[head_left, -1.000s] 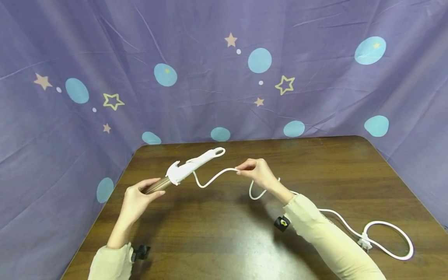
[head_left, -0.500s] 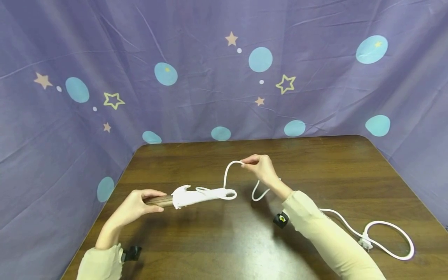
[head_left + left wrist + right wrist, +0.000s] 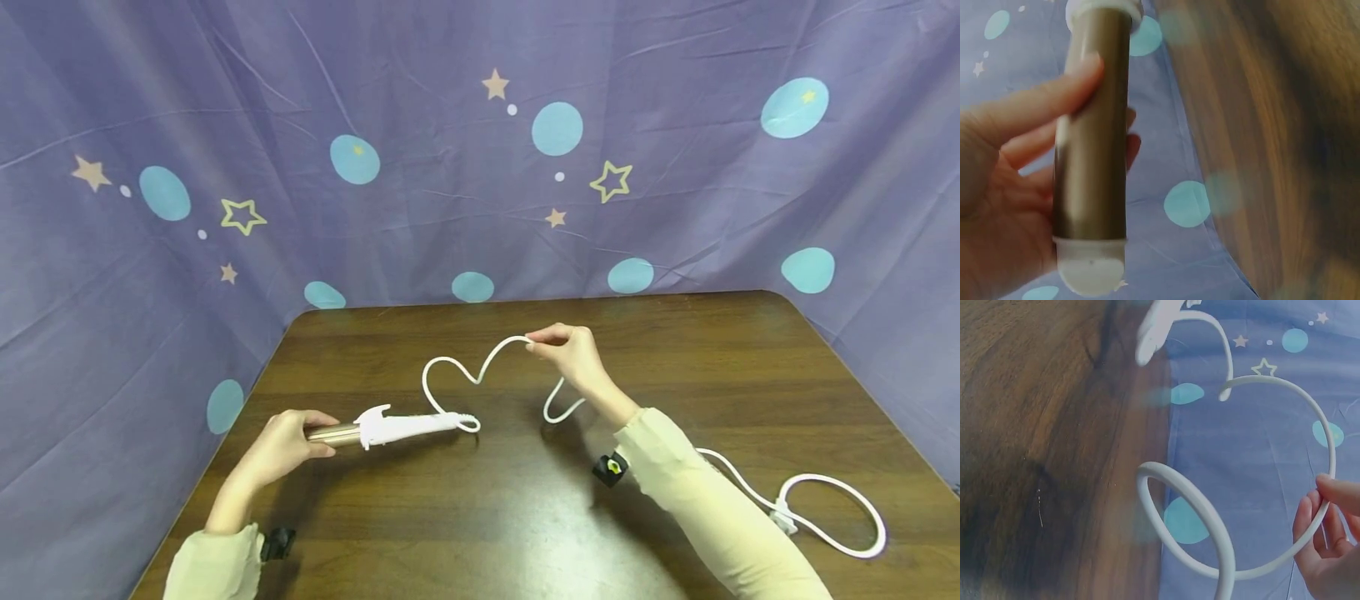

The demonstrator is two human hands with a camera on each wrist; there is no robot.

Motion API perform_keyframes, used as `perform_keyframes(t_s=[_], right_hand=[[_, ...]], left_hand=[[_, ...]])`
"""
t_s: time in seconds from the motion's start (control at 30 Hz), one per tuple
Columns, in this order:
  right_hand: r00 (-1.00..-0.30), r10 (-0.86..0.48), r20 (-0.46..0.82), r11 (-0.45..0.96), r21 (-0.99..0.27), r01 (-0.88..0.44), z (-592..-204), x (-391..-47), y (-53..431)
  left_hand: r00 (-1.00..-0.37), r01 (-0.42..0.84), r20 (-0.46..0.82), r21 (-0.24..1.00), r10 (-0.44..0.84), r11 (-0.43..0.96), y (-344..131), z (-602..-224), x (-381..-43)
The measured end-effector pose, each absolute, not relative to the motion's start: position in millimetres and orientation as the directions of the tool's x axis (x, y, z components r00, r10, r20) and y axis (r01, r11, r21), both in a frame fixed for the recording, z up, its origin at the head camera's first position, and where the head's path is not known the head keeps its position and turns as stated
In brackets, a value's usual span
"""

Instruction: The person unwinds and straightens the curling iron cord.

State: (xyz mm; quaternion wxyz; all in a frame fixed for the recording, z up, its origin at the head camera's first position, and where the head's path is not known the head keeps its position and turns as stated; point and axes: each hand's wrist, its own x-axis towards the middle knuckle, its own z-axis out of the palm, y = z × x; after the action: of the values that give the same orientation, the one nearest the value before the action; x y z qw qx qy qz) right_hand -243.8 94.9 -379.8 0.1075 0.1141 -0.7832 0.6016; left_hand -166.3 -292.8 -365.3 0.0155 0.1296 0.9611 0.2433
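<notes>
My left hand (image 3: 281, 446) grips the brown-gold barrel of a curling iron (image 3: 411, 427), holding it nearly level with its white handle pointing right. The left wrist view shows the thumb laid across the barrel (image 3: 1100, 162), fingers behind it and the pale tip (image 3: 1092, 272) sticking out below. Up and to the right, my right hand (image 3: 573, 357) pinches the white cord (image 3: 447, 359) between thumb and fingertips. From the handle's looped end the cord rises in a wavy bow to that pinch. In the right wrist view the cord (image 3: 1285, 385) curves through the fingers and loops below.
The cord's far stretch lies on the brown wooden table (image 3: 480, 517) at right, ending in a loop beside a white plug (image 3: 782, 518). Behind the table hangs a purple curtain (image 3: 450, 167) with stars and blue spots. Black wrist mounts (image 3: 278, 543) sit at both sleeves.
The curling iron's handle has swung down from an upward tilt to nearly level. My right hand has moved slightly up and right with the cord, which now bows above the handle.
</notes>
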Motion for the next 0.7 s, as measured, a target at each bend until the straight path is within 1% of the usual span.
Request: perform_keyframes(t_s=[0.17,0.33,0.4,0.47,0.6,0.7], right_hand=[[-0.936,-0.090,0.339,0.218,-0.911,-0.351,-378.6,-240.4,96.1],[-0.909,-0.159,0.387,0.197,-0.889,-0.413,-378.9,-235.3,93.8],[-0.897,-0.193,0.397,0.202,-0.879,-0.432,-379.9,-233.1,92.7],[-0.889,-0.226,0.397,0.214,-0.871,-0.443,-381.1,-230.6,91.9],[-0.877,-0.287,0.386,0.229,-0.861,-0.454,-383.6,-224.1,91.3],[-0.865,-0.342,0.367,0.249,-0.852,-0.460,-378.2,-213.6,89.3]], left_hand=[[-0.987,0.155,0.096,0.414,0.126,0.897,-296.9,-369.5,-167.6],[-0.973,0.090,0.232,0.383,-0.001,0.919,-300.5,-379.3,-172.6],[-0.961,0.061,0.272,0.395,-0.054,0.917,-301.8,-383.9,-176.0],[-0.953,0.031,0.286,0.428,-0.103,0.903,-303.0,-388.4,-179.8],[-0.944,-0.023,0.276,0.497,-0.183,0.868,-306.2,-397.7,-190.0],[-0.938,-0.045,0.269,0.536,-0.221,0.843,-308.2,-403.9,-197.2]])
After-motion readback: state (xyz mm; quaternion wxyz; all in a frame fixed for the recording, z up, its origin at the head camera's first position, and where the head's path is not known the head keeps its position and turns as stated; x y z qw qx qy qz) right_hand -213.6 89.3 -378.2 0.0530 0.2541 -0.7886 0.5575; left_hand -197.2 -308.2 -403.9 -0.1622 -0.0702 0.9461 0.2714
